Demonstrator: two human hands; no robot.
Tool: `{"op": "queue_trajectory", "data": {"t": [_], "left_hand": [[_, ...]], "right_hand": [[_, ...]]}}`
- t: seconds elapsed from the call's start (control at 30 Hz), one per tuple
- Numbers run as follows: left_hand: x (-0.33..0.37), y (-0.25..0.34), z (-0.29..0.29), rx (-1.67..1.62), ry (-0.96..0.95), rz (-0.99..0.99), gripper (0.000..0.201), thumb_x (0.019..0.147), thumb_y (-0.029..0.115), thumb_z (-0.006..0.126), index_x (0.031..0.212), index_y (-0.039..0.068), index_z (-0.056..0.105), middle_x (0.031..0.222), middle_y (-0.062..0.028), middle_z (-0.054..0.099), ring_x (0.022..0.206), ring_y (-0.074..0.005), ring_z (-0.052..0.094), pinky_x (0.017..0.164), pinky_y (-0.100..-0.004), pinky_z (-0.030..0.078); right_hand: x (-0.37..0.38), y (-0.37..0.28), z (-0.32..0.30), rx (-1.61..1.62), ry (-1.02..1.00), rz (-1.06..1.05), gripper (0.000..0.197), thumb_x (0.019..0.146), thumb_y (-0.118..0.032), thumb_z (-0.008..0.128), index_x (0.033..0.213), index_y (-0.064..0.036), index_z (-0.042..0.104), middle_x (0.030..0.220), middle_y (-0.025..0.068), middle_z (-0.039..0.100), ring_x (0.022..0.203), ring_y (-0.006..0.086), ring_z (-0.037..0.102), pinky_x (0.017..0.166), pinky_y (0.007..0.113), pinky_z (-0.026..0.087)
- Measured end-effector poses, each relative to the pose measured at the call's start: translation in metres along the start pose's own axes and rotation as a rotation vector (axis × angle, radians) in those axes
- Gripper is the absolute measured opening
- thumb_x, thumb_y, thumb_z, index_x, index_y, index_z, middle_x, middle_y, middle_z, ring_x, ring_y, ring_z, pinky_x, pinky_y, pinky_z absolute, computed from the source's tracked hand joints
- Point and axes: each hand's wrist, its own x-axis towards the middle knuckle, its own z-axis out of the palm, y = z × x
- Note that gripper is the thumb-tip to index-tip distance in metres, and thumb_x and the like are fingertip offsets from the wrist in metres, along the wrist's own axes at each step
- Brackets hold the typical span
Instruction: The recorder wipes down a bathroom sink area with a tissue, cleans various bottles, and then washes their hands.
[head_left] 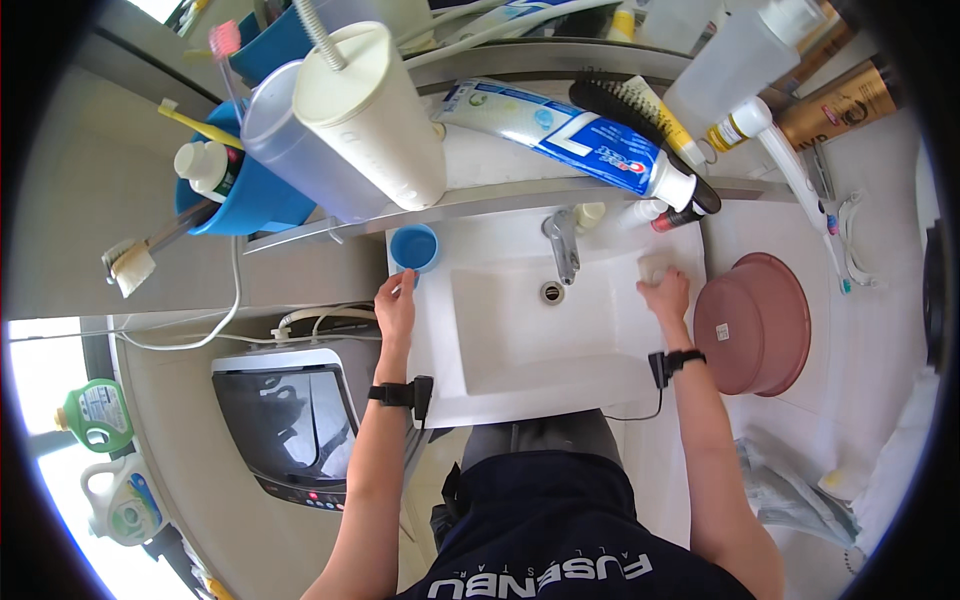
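Observation:
A blue cup (414, 247) stands at the back left corner of the white sink (540, 400). My left hand (396, 308) is at its near side, the fingers closed on its handle. Over the sink's right rim, my right hand (667, 293) has its fingers closed against a small pale thing (652, 268); it blends with the white rim, and its kind is unclear. Between my hands, a chrome faucet (563, 245) points down toward the drain (552, 292) in the basin.
A reddish-brown plastic basin (760, 325) is right of the sink. The shelf above holds a toothpaste tube (590, 140), a black hairbrush (600, 92), a white lidded tumbler (375, 120) and a blue cup of brushes (260, 195). A washing machine (290, 415) stands at left.

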Motion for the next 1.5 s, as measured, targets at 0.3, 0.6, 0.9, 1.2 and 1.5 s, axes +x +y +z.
{"op": "queue_trajectory", "data": {"t": [0.3, 0.6, 0.9, 1.2, 1.5], "left_hand": [[-0.003, -0.004, 0.020, 0.079, 0.033, 0.043, 0.037, 0.096, 0.033, 0.069, 0.109, -0.001, 0.073, 0.101, -0.0137, 0.075, 0.090, -0.0190, 0.071, 0.082, -0.0303, 0.053], [-0.007, 0.014, 0.031, 0.086, 0.039, -0.026, 0.044, 0.097, 0.039, 0.065, 0.108, -0.002, 0.071, 0.100, -0.0135, 0.076, 0.088, -0.0212, 0.070, 0.081, -0.0320, 0.052], [-0.013, 0.004, 0.024, 0.053, 0.049, -0.081, 0.054, 0.096, 0.041, 0.068, 0.125, -0.004, 0.061, 0.118, -0.0198, 0.066, 0.103, -0.0263, 0.067, 0.086, -0.0373, 0.052], [-0.106, 0.068, 0.127, 0.128, -0.332, 0.283, 0.019, 0.095, 0.018, 0.067, 0.104, 0.002, 0.064, 0.081, -0.0121, 0.070, 0.073, -0.0189, 0.068, 0.068, -0.0334, 0.054], [-0.085, 0.094, 0.223, -0.244, -0.628, -0.204, 0.044, 0.104, 0.040, 0.051, 0.103, 0.000, 0.068, 0.081, -0.0060, 0.068, 0.065, -0.0106, 0.057, 0.059, -0.0252, 0.044]], "right_hand": [[-0.142, -0.122, 0.031, 0.222, -0.333, -0.705, 0.079, 0.061, -0.021, 0.084, 0.130, 0.0013, 0.053, 0.123, 0.0187, 0.058, 0.117, 0.0364, 0.055, 0.100, 0.046, 0.048], [-0.054, -0.269, 0.055, -0.001, -0.059, -0.904, 0.063, 0.067, -0.006, 0.077, 0.125, 0.0013, 0.054, 0.119, 0.0142, 0.056, 0.115, 0.0303, 0.053, 0.104, 0.042, 0.039], [-0.072, -0.258, 0.057, 0.026, 0.413, -1.079, 0.060, 0.077, -0.005, 0.069, 0.135, -0.0014, 0.051, 0.127, 0.0162, 0.054, 0.126, 0.0332, 0.049, 0.113, 0.046, 0.037], [-0.108, -0.097, 0.124, 1.153, -0.647, 0.049, 0.021, 0.090, -0.010, 0.065, 0.109, -0.0020, 0.064, 0.106, 0.0068, 0.067, 0.091, 0.0220, 0.067, 0.068, 0.034, 0.057], [-0.031, -0.127, 0.119, 2.197, -0.905, 0.535, 0.026, 0.106, -0.020, 0.039, 0.122, -0.0089, 0.056, 0.113, 0.0066, 0.066, 0.103, 0.0195, 0.063, 0.084, 0.037, 0.052]]}}
